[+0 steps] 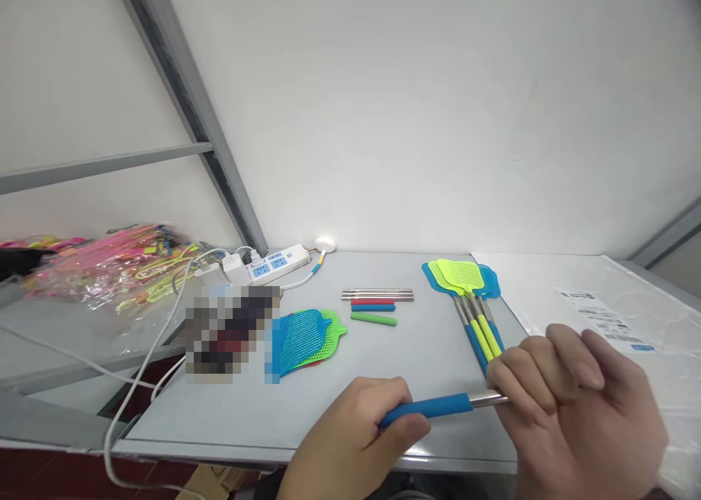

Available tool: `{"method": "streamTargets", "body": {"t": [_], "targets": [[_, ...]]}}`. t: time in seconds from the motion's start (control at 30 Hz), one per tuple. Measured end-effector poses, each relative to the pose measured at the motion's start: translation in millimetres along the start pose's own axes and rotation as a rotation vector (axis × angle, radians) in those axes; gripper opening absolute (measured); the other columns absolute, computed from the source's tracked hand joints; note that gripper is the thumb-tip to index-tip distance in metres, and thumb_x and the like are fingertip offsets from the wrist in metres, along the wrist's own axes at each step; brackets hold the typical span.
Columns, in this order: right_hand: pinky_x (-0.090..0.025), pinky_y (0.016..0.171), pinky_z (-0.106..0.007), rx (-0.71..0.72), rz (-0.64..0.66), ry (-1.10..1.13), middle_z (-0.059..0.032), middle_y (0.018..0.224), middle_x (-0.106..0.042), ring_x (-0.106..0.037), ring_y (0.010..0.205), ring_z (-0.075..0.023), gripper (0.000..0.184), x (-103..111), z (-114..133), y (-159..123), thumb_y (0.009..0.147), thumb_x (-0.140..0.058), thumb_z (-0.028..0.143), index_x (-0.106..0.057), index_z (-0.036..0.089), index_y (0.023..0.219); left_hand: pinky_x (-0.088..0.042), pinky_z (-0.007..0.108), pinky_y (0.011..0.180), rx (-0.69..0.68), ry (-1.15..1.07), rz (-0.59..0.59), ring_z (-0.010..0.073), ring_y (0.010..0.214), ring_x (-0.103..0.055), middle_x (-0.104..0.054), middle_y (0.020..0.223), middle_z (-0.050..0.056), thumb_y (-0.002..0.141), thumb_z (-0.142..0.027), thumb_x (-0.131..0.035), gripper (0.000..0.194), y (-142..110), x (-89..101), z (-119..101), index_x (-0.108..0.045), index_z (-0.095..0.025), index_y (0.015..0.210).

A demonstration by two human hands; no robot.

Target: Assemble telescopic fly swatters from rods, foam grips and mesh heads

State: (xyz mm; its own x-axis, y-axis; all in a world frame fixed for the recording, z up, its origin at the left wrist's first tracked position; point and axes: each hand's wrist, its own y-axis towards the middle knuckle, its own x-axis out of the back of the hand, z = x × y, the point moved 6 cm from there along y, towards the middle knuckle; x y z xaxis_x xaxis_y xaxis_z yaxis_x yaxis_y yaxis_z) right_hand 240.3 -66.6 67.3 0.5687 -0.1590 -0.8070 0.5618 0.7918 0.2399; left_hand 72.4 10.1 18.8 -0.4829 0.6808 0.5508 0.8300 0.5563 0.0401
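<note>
My left hand is closed on the blue foam grip of a swatter handle at the table's near edge. My right hand is closed on the bare metal rod end of that same handle. Just beyond my right hand lie several finished fly swatters with blue and yellow-green heads and grips. A pile of loose swatter heads, blue over green, lies to the left. Between them lie metal rods and three foam grips: red, blue and green.
A white power strip with plugs and white cables sits at the back left. A clear bag of pink and yellow parts lies on the left shelf. A white plastic package with a label covers the right side. A blurred patch hides something.
</note>
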Motion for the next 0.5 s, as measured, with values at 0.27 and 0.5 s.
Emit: {"method": "streamTargets", "body": {"t": [0.27, 0.5], "targets": [[-0.006, 0.03, -0.021, 0.095, 0.057, 0.06, 0.0132, 0.04, -0.002, 0.004, 0.032, -0.0053, 0.046, -17, -2, -7, 0.1, -0.041, 0.051, -0.039, 0.022, 0.063, -0.039, 0.026, 0.067, -0.033, -0.102, -0.099, 0.0183, 0.071, -0.054, -0.062, 0.067, 0.002, 0.097, -0.058, -0.041, 0.047, 0, -17.2, -13, -0.063, -0.022, 0.075], [-0.007, 0.031, -0.021, 0.024, 0.108, 0.054, 0.0125, 0.042, -0.006, 0.002, 0.034, -0.0067, 0.045, -25, -14, -3, 0.102, -0.035, 0.049, -0.038, 0.023, 0.066, -0.038, 0.026, 0.067, -0.009, -0.106, -0.136, 0.0175, 0.07, -0.052, -0.06, 0.067, 0.001, 0.097, -0.059, -0.039, 0.049, -3, -17.2, -15, -0.061, -0.022, 0.074]]}}
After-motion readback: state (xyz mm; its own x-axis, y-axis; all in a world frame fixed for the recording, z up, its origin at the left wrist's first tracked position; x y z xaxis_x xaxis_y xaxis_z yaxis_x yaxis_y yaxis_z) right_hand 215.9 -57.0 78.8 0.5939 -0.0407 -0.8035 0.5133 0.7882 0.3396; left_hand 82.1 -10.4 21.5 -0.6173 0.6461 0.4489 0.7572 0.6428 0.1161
